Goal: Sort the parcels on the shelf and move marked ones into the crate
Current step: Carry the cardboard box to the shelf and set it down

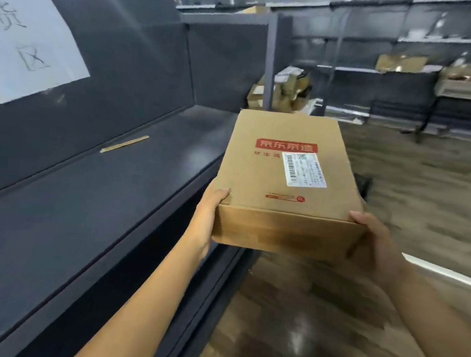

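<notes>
Head view: dark shelf (78, 220) at left; cardboard parcel (286, 178) held in the air just off its front edge, left hand (210, 213) and right hand (375, 242) each gripping a near corner, thumbs on top; white barcode label (305, 169) on the lid. Step judged: parcel picked and in carry. No crate is identifiable, so the next move calls for checking for a mark, then locating the crate.
</notes>
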`<state>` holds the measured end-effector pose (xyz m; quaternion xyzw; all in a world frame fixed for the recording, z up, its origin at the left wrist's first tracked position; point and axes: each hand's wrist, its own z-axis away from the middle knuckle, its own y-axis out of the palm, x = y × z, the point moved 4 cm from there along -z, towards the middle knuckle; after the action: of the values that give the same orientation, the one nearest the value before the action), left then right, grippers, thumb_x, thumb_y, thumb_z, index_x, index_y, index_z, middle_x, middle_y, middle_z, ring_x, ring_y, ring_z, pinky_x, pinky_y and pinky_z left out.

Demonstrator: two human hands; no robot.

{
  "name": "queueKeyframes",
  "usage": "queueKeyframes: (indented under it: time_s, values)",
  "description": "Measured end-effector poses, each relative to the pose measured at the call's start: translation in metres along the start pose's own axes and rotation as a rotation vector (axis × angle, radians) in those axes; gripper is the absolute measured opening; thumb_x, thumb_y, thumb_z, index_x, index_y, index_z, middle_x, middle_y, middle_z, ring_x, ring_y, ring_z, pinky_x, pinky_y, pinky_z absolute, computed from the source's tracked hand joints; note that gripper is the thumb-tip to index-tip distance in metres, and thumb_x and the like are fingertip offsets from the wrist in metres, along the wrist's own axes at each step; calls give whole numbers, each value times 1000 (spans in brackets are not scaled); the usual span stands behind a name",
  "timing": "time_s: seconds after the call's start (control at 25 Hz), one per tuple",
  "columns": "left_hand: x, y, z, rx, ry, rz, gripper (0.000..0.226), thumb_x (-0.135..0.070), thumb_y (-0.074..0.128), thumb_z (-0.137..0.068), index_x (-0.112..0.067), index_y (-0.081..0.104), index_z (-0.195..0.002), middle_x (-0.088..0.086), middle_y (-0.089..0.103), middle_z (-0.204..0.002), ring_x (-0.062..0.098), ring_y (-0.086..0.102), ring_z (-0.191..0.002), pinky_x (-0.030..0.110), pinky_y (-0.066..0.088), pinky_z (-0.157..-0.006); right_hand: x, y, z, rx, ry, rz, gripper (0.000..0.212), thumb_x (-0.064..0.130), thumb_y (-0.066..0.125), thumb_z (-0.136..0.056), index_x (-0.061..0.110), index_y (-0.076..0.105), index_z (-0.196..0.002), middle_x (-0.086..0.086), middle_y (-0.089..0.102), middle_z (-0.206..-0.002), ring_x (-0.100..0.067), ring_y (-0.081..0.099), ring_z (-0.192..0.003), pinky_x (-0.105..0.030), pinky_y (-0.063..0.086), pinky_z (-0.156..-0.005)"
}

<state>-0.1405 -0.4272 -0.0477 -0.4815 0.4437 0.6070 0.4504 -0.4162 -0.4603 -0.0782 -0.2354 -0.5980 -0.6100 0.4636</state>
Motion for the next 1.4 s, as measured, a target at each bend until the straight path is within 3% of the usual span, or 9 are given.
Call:
queueKeyframes:
  time_s: [0.04, 0.12, 0.28, 0.52, 0.72, 0.92, 1.04, 1.24, 1.4]
  values:
    - [5, 20, -5, 54, 20, -9, 35, -46, 47, -87, -39, 57, -120, -10, 68, -114, 17, 61, -108, 41, 51, -88, 5, -16, 10, -48, -19, -21, 43, 25, 50, -85, 21, 50, -128, 1, 73, -99, -15, 71, -84, -34, 59, -66]
    - [21, 58, -14, 118, 35, -2, 36, -42, 48, -88, -36, 56, -123, -8, 67, -117, 16, 61, -110, 39, 49, -92, 11, -49, 27, -122, -57, -46, 55, 23, 56, -76, 19, 48, -130, 4, 75, -84, -11, 71, -69, -27, 57, -53]
    - [56, 116, -22, 226, -13, -49, 35, -37, 46, -93, -33, 53, -127, -8, 68, -117, 14, 62, -108, 36, 48, -91, 6, -112, 46, -290, -76, -101, 51, 16, 45, -87, 20, 44, -137, 4, 75, -86, -10, 71, -69, -27, 56, -52]
    - [87, 171, -40, 317, -37, -55, 40, -29, 45, -95, -32, 46, -135, -9, 61, -129, 12, 55, -121, 38, 38, -109, 7, -164, 58, -396, -122, -153, 54, 5, 34, -90, 28, 39, -139, 9, 74, -85, -6, 69, -67, -19, 55, -54]
    - [111, 202, -67, 314, -138, -24, 34, -26, 45, -95, -32, 53, -127, -5, 67, -119, 14, 61, -109, 34, 48, -92, 6, -198, 47, -468, -74, -134, 54, 4, 36, -89, 37, 44, -131, 7, 70, -102, -8, 70, -75, -20, 54, -55]
    - [129, 234, -134, 353, -203, -11, 43, -29, 50, -92, -26, 49, -135, 0, 64, -125, 18, 60, -114, 32, 49, -90, 22, -228, 2, -516, -99, -145, 53, 0, 34, -87, 42, 52, -115, 2, 61, -116, -17, 58, -94, -33, 44, -76]
    - [131, 255, -188, 388, -229, -22, 42, -31, 49, -92, -24, 50, -134, 2, 64, -125, 17, 61, -113, 21, 52, -75, 45, -243, -42, -528, -129, -132, 55, 0, 37, -83, 43, 54, -112, 3, 61, -116, -16, 58, -96, -31, 46, -74]
    - [115, 285, -264, 442, -258, 37, 51, -29, 53, -86, -18, 46, -136, 12, 61, -125, 20, 63, -98, 19, 53, -56, 74, -261, -110, -537, -185, -85, 71, 4, 55, -67, 33, 45, -131, -8, 54, -129, -21, 55, -104, -22, 58, -64]
    - [111, 311, -311, 490, -275, 89, 72, -40, 63, -69, -22, 46, -136, 10, 60, -127, 24, 62, -109, 23, 56, -64, 90, -282, -152, -526, -182, -111, 73, 8, 51, -69, 30, 41, -137, -6, 57, -129, -18, 63, -101, -21, 57, -66]
